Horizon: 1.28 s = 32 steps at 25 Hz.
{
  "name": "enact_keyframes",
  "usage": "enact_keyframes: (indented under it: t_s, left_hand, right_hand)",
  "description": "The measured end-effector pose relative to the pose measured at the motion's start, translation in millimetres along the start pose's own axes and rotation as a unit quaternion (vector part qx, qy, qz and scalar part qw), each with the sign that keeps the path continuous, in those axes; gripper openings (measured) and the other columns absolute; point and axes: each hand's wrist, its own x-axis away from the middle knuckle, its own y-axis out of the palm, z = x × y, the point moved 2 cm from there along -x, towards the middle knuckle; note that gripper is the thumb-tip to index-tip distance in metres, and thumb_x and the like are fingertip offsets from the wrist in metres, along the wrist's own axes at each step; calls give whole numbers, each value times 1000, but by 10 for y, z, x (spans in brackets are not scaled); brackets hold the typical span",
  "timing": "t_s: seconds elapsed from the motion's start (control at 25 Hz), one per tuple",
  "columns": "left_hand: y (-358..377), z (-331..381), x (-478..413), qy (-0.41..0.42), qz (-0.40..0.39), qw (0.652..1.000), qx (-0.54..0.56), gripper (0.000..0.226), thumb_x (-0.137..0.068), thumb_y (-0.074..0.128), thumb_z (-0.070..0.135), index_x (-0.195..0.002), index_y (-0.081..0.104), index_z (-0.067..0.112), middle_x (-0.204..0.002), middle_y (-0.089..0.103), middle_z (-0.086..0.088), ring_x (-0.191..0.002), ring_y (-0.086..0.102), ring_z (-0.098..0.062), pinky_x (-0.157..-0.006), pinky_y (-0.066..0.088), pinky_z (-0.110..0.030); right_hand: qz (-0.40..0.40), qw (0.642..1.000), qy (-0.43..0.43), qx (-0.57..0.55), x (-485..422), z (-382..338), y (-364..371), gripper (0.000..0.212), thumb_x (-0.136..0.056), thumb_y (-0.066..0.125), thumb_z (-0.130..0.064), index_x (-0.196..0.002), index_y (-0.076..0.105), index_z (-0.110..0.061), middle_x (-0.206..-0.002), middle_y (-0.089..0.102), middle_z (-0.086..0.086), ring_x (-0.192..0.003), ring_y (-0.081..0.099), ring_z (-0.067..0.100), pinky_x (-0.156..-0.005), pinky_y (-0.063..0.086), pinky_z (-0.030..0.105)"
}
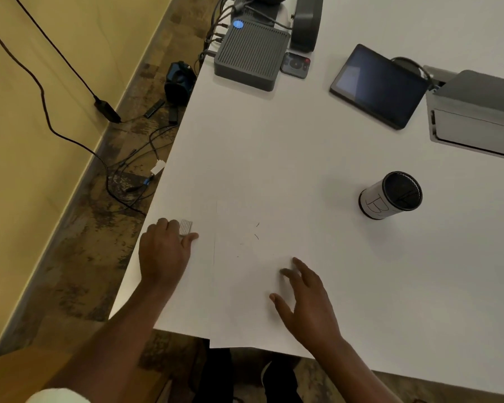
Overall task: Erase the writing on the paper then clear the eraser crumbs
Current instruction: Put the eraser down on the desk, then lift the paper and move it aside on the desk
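Observation:
A white sheet of paper [245,280] lies on the white table [303,146], its near edge hanging a little over the table's front. A few thin dark specks and faint marks show near its middle. My left hand [163,251] rests at the table's left edge, left of the paper, fingers curled on a small white ridged eraser [186,226]. My right hand [306,303] hovers low over the paper's right part with fingers spread and nothing in it.
A black mesh cup with a white label [390,196] stands to the right. Farther back are a dark tablet [378,85], a grey ribbed box [250,56], a remote [296,65] and a grey device [477,114]. Cables and a bag lie on the floor at left.

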Motion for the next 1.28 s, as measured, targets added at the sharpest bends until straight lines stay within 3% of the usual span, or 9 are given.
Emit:
enact_keyframes:
  t_s: [0.2, 0.36, 0.6, 0.76, 0.92, 1.08, 1.28]
  left_hand:
    - [25, 49, 15, -32, -7, 999, 4, 46, -81, 89, 33, -88, 62, -4, -79, 60, -22, -66, 58, -37, -55, 44, -40]
    - [-74, 166, 305, -91, -4, 994, 64, 54, -84, 84, 39, -106, 60, -3, -95, 61, -23, -77, 61, -38, -60, 53, -45]
    - [-154, 679, 1285, -214, -200, 952, 90, 65, -86, 73, 59, -118, 57, 4, -117, 61, -16, -99, 64, -33, -74, 60, -43]
    - [-190, 992, 1506, -238, -250, 934, 92, 76, -87, 71, 62, -132, 49, 5, -130, 54, -16, -111, 62, -35, -81, 59, -42]
    - [-213, 1181, 1607, -254, -294, 919, 63, 84, -86, 72, 63, -136, 40, 5, -133, 48, -17, -108, 66, -35, -78, 63, -41]
    - [-270, 1291, 1607, -279, -262, 912, 146, 68, -88, 79, 46, -126, 43, 3, -127, 49, -19, -96, 62, -33, -69, 58, -40]
    - [-287, 1408, 1345, -292, -300, 883, 211, 51, -97, 72, 37, -133, 54, 6, -125, 63, -13, -121, 61, -35, -93, 49, -38]
  right_hand:
    - [-50, 997, -18, 56, 136, 21, 139, 69, -89, 54, -54, -146, 43, -17, -164, 17, 13, -149, 22, 31, -114, 34, 42]
    - [-66, 996, -23, 55, 159, -22, 154, 75, -88, 57, -50, -151, 36, -17, -164, 11, 15, -149, 20, 34, -109, 40, 45]
    - [-131, 989, -5, 67, 421, 26, 49, 82, -92, 54, -51, -157, 12, -23, -165, -12, 9, -152, 4, 30, -114, 36, 43]
    - [-134, 989, 11, 68, 611, 148, 10, 82, -91, 54, -52, -157, 15, -21, -165, -8, 12, -151, 8, 32, -108, 43, 43]
    - [-137, 988, 20, 71, 765, 292, -45, 81, -92, 51, -54, -157, 15, -21, -165, -5, 13, -150, 11, 32, -107, 45, 41]
    - [-134, 989, 24, 63, 867, 438, -108, 80, -93, 49, -55, -157, 16, -20, -165, -3, 13, -149, 12, 32, -107, 44, 40]
    - [-131, 990, 25, 46, 979, 547, -152, 81, -92, 51, -53, -156, 18, -17, -164, 0, 15, -147, 15, 33, -108, 44, 41]
